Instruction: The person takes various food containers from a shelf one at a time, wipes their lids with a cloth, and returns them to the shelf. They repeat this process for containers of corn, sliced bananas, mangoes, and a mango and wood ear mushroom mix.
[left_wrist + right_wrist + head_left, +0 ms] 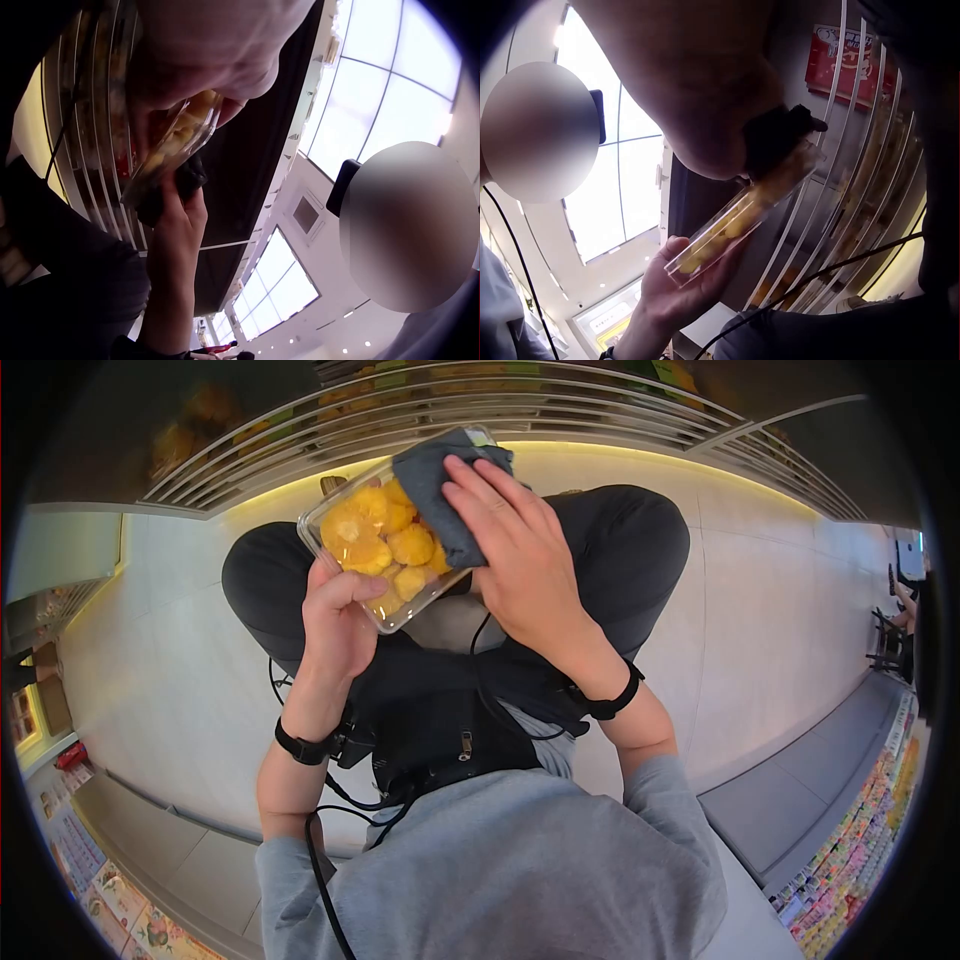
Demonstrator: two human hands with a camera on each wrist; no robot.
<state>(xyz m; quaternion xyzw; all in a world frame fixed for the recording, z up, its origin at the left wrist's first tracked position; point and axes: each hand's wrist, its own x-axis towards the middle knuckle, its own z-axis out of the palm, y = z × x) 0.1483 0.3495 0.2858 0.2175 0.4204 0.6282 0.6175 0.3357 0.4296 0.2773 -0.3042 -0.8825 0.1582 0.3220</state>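
A clear plastic box [345, 515] of yellow-orange dried fruit pieces [410, 545] is held tilted above the person's lap. The left hand [338, 610] grips its near left corner, thumb over the top edge. Over the box's right end lies a dark grey cloth [440, 475]. The right hand [520, 545] holds this cloth against the box, its fingers spread along the top; its thumb is hidden in the head view. From the right wrist view, the cloth [780, 139] bunches beneath the right hand at the box's upper end.
Slatted metal shelving [320, 435] with packaged goods runs close ahead of the knees. Dark trousered legs [630, 550] flank the box, above a pale tiled floor [750, 610]. Black cables [320, 860] trail from the wrists across the body. Colourful stocked displays [860, 860] stand behind.
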